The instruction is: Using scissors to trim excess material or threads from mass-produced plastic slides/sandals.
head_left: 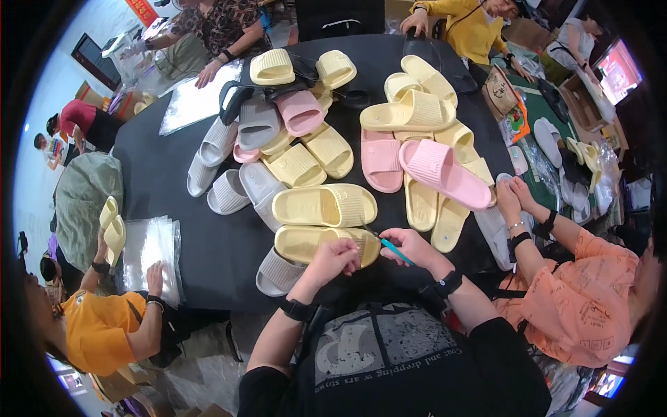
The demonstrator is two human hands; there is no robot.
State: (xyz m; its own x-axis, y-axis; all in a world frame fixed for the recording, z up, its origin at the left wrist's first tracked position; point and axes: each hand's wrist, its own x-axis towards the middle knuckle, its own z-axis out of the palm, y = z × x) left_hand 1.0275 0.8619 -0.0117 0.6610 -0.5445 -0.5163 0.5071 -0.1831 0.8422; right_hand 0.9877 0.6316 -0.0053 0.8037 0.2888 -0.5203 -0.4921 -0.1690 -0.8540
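Note:
Two yellow slide slippers lie side by side in front of me, the farther slipper (323, 206) and the nearer slipper (299, 243). Over the nearer one's strap is my left hand (337, 257), its fingers curled together; whatever they pinch, if anything, is too small to make out. My right hand (411, 249) grips a slim teal-handled tool (396, 251), whose thin dark end points at the pair's strap side. The tool's exact kind does not show. A grey slipper (280, 272) lies partly under the nearer yellow one.
Yellow, pink and grey slippers (445, 174) are heaped on the black-covered table (208, 250). Clear plastic bags (149, 254) lie at the left edge. Co-workers sit around: one in orange (104, 323) holding yellow slippers, one in a peach shirt (570, 299) close on my right.

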